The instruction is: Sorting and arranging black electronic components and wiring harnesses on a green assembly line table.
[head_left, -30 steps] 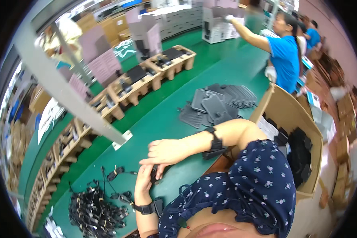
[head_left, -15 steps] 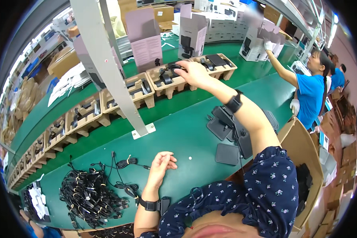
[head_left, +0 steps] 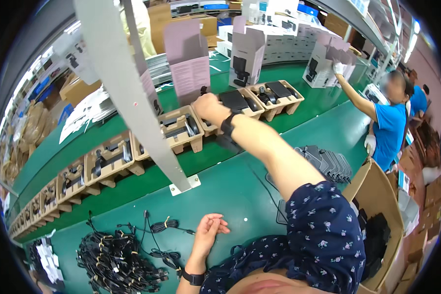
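Note:
My right hand point(head_left: 209, 109) reaches far across to the row of brown moulded trays, over the left part of a tray point(head_left: 254, 115). Its fingers curl down and away, so what they hold is hidden. Beside it in that tray lies a flat black square piece point(head_left: 234, 100). Under my right wrist a dark blurred thing point(head_left: 228, 144) shows at the belt's edge. My left hand point(head_left: 211, 232) hovers above or rests on the green table point(head_left: 220, 191), fingers loosely bent and holding nothing. Close to it lies a tied black cable point(head_left: 164, 225).
A heap of bundled black cables point(head_left: 115, 259) lies at the left. Grey ridged pieces point(head_left: 328, 161) are stacked past my right arm, by an open carton point(head_left: 397, 206). A metal post point(head_left: 137, 103) stands before the trays. A co-worker point(head_left: 389, 122) handles a box.
My right hand has moved left along the trays and bent downward. A black square piece now lies in the tray where I held a cable. The view has shifted slightly.

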A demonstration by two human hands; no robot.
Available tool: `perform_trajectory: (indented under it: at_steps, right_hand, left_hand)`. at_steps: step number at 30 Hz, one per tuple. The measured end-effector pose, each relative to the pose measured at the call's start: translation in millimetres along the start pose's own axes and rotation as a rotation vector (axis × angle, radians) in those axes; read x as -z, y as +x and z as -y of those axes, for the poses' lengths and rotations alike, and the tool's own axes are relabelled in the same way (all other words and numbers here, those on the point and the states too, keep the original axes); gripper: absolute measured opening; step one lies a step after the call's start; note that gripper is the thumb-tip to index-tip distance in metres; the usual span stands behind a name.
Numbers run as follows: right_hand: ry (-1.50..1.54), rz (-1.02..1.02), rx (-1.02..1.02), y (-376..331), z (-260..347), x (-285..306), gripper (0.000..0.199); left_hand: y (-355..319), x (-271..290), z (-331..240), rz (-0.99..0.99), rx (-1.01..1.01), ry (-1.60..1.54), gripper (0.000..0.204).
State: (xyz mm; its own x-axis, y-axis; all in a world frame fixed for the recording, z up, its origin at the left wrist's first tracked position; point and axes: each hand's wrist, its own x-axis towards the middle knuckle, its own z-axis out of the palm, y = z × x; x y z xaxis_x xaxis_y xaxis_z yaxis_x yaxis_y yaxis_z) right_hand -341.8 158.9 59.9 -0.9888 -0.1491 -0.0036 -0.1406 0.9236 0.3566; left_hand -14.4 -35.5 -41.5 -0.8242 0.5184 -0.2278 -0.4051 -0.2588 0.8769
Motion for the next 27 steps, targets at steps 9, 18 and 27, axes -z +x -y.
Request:
perform_trajectory:
  at_steps: [9, 18, 27]
  right_hand:
    - [0.326, -0.002, 0.211, -29.1, -18.5, 2.6, 0.040]
    - [1.130, -0.643, -0.339, -15.9, -6.1, -52.0, 0.027]
    - [0.702, 0.172, 0.224, -30.8, -41.2, -30.2, 0.034]
  left_hand:
    - [2.1, -12.8, -13.3, -0.022, 0.056, 0.065, 0.018]
    - [7.2, -22.5, -16.9, -0.091, 0.029, 0.069, 0.016]
    - [-7.7, -23.6, -16.5, -0.128, 0.025, 0.114, 0.016]
